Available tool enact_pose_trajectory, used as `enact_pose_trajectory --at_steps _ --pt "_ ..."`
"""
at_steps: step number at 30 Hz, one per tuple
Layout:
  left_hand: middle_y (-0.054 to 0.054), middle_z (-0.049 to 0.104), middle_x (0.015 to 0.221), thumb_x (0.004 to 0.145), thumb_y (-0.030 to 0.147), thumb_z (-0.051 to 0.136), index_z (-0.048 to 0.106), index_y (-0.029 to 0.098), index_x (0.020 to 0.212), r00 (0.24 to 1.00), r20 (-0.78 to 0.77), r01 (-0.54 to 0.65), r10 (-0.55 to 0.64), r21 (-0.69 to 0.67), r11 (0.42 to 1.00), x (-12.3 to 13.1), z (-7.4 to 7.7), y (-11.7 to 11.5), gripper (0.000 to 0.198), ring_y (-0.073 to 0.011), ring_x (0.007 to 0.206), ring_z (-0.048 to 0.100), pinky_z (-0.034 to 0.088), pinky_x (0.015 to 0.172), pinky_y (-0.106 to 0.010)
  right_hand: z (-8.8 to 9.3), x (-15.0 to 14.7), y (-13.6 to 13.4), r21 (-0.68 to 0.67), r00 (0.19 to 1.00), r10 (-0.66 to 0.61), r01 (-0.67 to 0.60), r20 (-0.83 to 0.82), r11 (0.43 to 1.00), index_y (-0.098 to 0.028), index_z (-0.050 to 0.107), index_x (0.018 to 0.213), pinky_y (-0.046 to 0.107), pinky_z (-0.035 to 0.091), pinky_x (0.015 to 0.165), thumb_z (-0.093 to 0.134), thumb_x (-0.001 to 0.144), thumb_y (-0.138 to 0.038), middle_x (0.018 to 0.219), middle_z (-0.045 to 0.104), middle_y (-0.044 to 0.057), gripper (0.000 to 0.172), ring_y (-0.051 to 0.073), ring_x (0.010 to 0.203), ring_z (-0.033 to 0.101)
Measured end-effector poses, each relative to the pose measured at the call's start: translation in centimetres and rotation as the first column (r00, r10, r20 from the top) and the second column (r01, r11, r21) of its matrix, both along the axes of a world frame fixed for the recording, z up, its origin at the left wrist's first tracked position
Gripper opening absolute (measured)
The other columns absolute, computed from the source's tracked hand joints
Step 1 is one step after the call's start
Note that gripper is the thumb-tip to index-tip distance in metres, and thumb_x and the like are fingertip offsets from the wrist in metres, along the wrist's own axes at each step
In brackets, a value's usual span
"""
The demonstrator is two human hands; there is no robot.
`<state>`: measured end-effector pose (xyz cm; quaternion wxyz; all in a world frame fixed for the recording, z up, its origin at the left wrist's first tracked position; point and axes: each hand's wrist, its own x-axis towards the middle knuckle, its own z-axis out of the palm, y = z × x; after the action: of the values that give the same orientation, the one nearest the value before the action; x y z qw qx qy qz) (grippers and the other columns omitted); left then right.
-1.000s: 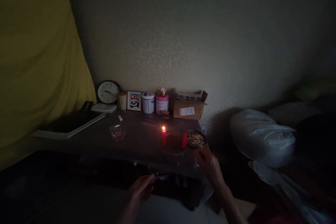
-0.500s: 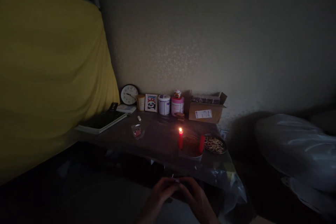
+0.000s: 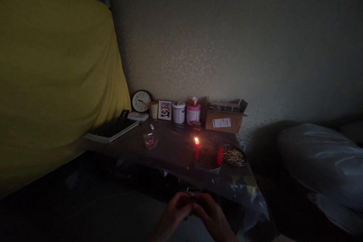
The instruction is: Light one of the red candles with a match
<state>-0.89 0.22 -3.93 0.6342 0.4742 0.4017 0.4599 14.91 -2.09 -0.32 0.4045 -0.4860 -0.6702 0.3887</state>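
My left hand [image 3: 178,208] and my right hand [image 3: 208,207] meet in front of the table edge, fingers closed together. Between the fingertips is a small pale thing, too dark and small to name; a thin white tip sticks up beside my left fingers. Beyond my hands, a lit red candle [image 3: 196,151] stands upright at the left rim of a round tin [image 3: 211,170]. A second red candle [image 3: 220,155], unlit and slightly tilted, is at the tin's right side. To its right, a round dish [image 3: 245,160] holds many matchsticks [image 3: 233,156].
On the table [image 3: 170,147] lie a small clear packet [image 3: 149,141] and a dark book [image 3: 112,130]. Along the wall stand a clock [image 3: 141,101], a panda picture [image 3: 165,110], a white can [image 3: 179,112], a pink can [image 3: 193,115] and a cardboard box [image 3: 224,121]. A yellow curtain [image 3: 56,75] hangs left.
The view has shifted slightly, so the table things sit a little further right. My hands remain together at the same spot, with the fingers slightly closer. The candle still burns.
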Motion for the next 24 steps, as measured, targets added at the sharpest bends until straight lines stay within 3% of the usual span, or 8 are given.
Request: enact_pose_trajectory --at_steps 16,24 --pt "-0.001 0.06 0.067 0.064 0.038 0.071 0.061 0.017 0.081 0.999 0.034 0.035 -0.036 0.007 0.999 -0.22 0.31 -0.28 0.029 -0.0132 0.063 0.052 0.036 0.056 -0.024 -0.14 -0.19 0.14 -0.017 0.997 -0.017 0.018 0.071 1.0 -0.02 0.063 0.093 0.027 0.048 0.074 0.053 0.081 -0.043 0.089 0.068 0.005 0.028 0.021 0.083 0.063" --pt "0.0 0.06 0.066 0.062 0.043 0.07 0.06 0.017 0.083 0.999 0.0 0.033 -0.033 0.005 0.999 -0.2 -0.53 -0.11 0.035 -0.0134 0.061 0.052 0.036 0.055 -0.024 0.5 -0.12 -0.06 -0.019 0.995 -0.012 0.014 0.099 1.0 -0.018 0.063 0.092 0.027 0.047 0.076 0.054 0.08 -0.042 0.09 0.067 0.005 0.028 0.02 0.084 0.063"
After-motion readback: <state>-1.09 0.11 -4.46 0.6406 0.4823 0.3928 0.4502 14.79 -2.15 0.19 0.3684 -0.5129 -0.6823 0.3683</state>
